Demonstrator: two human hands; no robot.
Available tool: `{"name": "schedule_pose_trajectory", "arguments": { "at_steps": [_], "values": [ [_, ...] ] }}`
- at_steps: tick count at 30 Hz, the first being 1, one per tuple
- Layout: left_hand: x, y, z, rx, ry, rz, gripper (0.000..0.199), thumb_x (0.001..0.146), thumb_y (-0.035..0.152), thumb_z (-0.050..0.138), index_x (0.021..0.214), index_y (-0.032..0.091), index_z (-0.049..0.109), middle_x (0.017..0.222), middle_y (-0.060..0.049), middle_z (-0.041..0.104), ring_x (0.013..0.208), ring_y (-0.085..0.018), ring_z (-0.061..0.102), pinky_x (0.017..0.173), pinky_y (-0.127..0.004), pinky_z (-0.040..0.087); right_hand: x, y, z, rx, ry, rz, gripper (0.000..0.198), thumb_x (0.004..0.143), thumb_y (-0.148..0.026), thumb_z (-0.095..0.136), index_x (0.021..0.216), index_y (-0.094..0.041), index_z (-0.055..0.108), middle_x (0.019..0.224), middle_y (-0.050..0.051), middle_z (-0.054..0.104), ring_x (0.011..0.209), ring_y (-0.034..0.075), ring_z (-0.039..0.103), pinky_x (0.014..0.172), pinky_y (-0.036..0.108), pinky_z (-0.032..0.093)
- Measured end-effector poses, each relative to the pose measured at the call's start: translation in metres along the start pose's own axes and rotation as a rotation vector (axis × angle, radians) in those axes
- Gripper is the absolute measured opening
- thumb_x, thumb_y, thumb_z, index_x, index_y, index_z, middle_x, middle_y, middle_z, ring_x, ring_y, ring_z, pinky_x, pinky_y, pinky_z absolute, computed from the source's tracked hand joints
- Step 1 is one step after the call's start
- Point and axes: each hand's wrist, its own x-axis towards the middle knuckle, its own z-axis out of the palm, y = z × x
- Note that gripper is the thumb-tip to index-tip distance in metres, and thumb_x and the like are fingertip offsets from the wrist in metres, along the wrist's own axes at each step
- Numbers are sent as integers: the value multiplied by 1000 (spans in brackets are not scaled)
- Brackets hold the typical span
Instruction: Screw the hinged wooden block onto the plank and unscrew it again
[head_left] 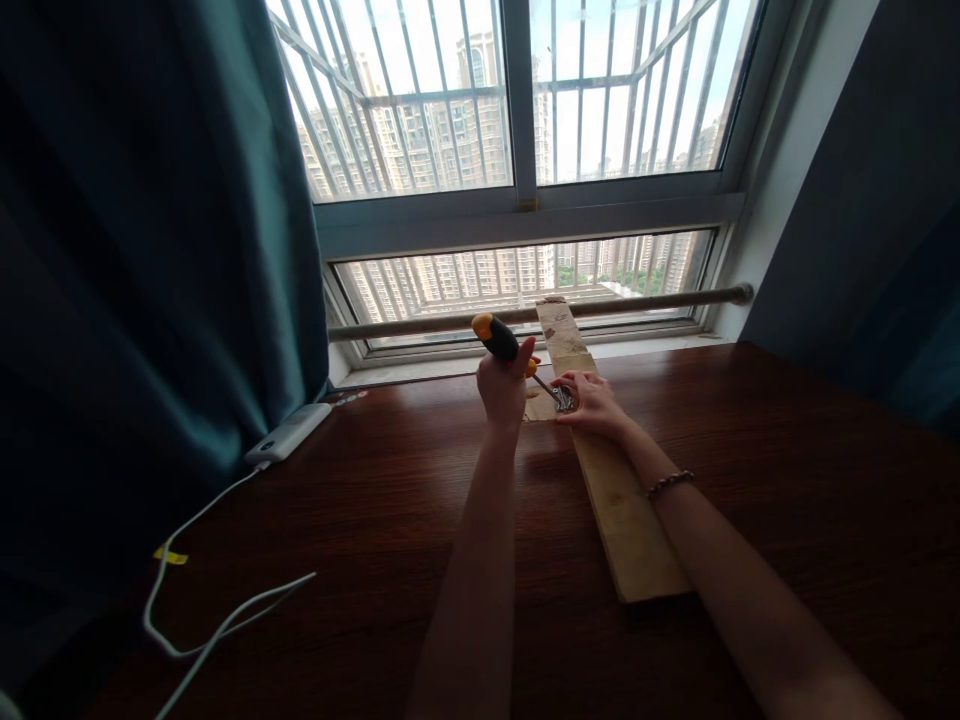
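My left hand point(501, 392) is wrapped around the black and yellow handle of a screwdriver point(496, 338). Its shaft slants down to the right, with the tip at a small shiny metal piece point(562, 400). Fingers and thumb of my right hand point(598, 408) curve around that piece from the right side; its exact kind is too small to make out. Underneath lies a long wooden board point(630, 515), running from the near right toward the window. A short pale flat piece point(537, 406) sticks out to the left from beside the board, partly behind my left hand.
The dark red-brown wooden tabletop point(375, 520) reaches to the window ledge. On the left are a white power strip point(289, 432), its white cable point(217, 635) and a yellow tag point(171, 556). A metal rail point(660, 302) crosses before the window; a blue-green curtain point(225, 250) hangs left.
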Motion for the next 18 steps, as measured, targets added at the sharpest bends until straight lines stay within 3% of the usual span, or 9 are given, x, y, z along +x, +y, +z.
{"name": "schedule_pose_trajectory", "arguments": {
  "at_steps": [12,18],
  "values": [
    [5,3,-6,26,-139,66,29,60,41,70,64,14,62,58,-2,61,57,-15,57,58,-25,42,1,1,2,-5,-5,5,66,54,-41,74,113,-27,51,115,2,55,106,27,46,91,42,32],
    [10,1,-11,-154,-215,-69,29,57,35,73,71,13,61,60,-1,59,58,-13,56,59,-26,44,0,2,2,-10,-2,-7,64,55,-41,74,113,-27,52,115,2,55,106,26,46,92,41,32]
  ]
}}
